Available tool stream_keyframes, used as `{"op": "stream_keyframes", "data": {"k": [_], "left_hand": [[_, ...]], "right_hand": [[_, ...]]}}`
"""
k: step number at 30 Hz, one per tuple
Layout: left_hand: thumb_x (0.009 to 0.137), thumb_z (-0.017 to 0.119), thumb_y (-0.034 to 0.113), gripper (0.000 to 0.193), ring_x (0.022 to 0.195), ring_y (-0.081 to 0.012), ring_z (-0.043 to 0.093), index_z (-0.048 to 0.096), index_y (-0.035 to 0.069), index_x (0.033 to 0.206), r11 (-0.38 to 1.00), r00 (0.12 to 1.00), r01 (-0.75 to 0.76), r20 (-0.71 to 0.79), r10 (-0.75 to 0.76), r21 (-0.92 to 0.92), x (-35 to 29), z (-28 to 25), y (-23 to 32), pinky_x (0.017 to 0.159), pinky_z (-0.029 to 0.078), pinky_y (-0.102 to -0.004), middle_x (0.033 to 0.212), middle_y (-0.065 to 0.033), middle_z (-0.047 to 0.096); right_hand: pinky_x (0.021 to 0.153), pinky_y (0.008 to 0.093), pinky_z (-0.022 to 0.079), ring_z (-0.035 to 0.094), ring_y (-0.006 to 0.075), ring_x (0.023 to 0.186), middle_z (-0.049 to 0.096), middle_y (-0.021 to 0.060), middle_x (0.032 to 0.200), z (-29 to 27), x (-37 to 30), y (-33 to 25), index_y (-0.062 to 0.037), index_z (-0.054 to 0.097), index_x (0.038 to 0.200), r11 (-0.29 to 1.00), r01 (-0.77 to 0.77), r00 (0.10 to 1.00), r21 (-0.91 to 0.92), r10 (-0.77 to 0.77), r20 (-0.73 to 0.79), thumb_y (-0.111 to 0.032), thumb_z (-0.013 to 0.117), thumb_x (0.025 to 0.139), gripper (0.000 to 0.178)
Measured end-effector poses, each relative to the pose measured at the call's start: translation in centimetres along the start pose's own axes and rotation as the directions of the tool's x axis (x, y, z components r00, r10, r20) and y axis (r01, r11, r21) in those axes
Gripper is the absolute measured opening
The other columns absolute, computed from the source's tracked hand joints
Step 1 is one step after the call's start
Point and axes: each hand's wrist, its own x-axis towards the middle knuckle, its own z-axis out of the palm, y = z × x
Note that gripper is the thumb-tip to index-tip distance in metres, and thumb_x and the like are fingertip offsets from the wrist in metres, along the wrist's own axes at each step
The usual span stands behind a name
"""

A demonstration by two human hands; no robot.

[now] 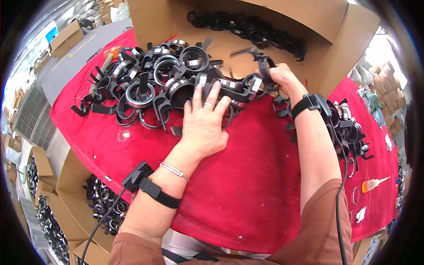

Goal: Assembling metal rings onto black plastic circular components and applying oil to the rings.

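Right hand (285, 77) is closed on a black ring (263, 69), with the thumb and fingers pinching its right side. This ring is held up at the right end of a big pile (176, 82), just in front of the open side of a carton (342, 55). Left hand (203, 126) is open, its fingers spread and the tips resting upon the front of the pile; I cannot tell if they grip any piece. The pile has many black and silver rings, lying tilted over one another. If these pieces carry some print, it is too small to be read.

Inside the carton, more black parts (258, 33) lie along the back. A red cloth (260, 185) covers the table. Near the right forearm lies a smaller heap (349, 128) of similar rings, and below it an orange bottle (369, 184) with a pale, thin tip. At lower left, a box (73, 196) contains further rings.
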Motion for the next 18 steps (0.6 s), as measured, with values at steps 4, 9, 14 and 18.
{"op": "stream_keyframes", "data": {"k": [4, 9, 14, 18], "left_hand": [[0.060, 0.079, 0.038, 0.074, 0.133, -0.0433, 0.021, 0.049, 0.017, 0.124, 1.000, 0.999, 0.014, 0.035, -0.015, 0.015, -0.3, -0.8, -0.3, 0.102, 0.029, -0.0565, 0.147, -0.0137, 0.024], [0.061, 0.078, 0.040, 0.065, 0.133, -0.0432, 0.019, 0.053, 0.017, 0.116, 1.000, 0.999, -0.021, -0.028, 0.021, 0.004, 0.0, -0.3, 0.1, 0.094, 0.033, -0.0566, 0.145, -0.0132, 0.029], [0.065, 0.076, 0.039, 0.070, 0.134, -0.0466, 0.014, 0.048, 0.013, 0.125, 1.000, 1.000, 0.025, 0.004, -0.025, -0.008, -0.7, 0.3, 0.1, 0.098, 0.028, -0.0655, 0.145, -0.0155, 0.027], [0.067, 0.076, 0.039, 0.069, 0.135, -0.0470, 0.014, 0.049, 0.012, 0.124, 1.000, 1.000, 0.005, 0.000, -0.005, -0.028, -0.4, 0.6, 1.0, 0.097, 0.028, -0.0669, 0.146, -0.0155, 0.026]], "right_hand": [[0.041, 0.0301, 0.024, 0.037, 0.0112, 0.042, 0.043, -0.0028, 0.050, 0.4, -1.0, -2.7, -0.0139, 0.054, 0.057, 0.945, -0.092, 0.985, -0.312, 0.133, 0.112, -0.046, 0.074, 0.068, 0.039], [0.051, 0.0324, 0.043, 0.056, 0.0149, 0.058, 0.061, 0.0040, 0.067, -3.1, 1.5, 3.1, -0.0104, 0.068, 0.080, 0.842, 0.392, 0.828, -0.370, -0.147, 0.540, -0.024, 0.065, 0.075, 0.015], [0.069, 0.0352, 0.049, 0.064, 0.0245, 0.078, 0.067, 0.0140, 0.092, -0.3, -1.3, 1.6, -0.0009, 0.067, 0.099, 0.941, 0.280, 0.932, -0.192, -0.219, 0.287, -0.012, 0.060, 0.075, 0.027], [0.073, 0.0423, 0.048, 0.062, 0.0388, 0.087, 0.063, 0.0271, 0.093, 0.0, 3.0, 4.4, 0.0037, 0.063, 0.100, 0.699, 0.321, 0.933, -0.639, -0.349, 0.087, -0.014, 0.068, 0.070, 0.035]]}}
